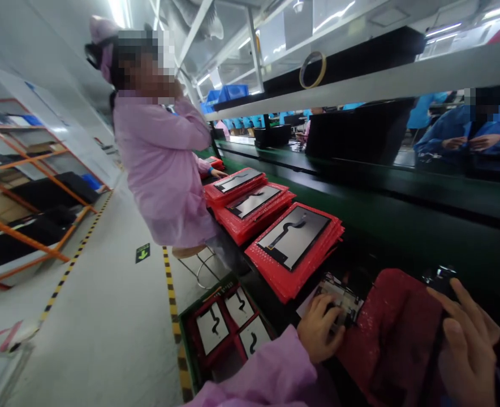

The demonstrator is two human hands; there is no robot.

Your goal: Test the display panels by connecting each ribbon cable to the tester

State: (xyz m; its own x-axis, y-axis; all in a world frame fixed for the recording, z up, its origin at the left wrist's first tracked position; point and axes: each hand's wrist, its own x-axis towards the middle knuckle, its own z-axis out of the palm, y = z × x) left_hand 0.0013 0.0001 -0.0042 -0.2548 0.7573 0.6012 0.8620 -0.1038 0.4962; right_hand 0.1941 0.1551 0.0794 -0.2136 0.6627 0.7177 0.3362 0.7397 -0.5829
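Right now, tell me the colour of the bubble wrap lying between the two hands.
Dark red; the bubble wrap shows best in the head view, the only one.

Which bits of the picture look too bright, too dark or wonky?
Head view: the ceiling light at top left glares white; head view: it's dark around the right hand; head view: the orange rack leans, as if tilted or stretched; head view: blocky squares cover part of the person in pink ahead.

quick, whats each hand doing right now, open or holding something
Left hand: fingers bent over a metallic-looking piece; grip cannot be told.
Right hand: open, fingers apart, by the dark red pouch.
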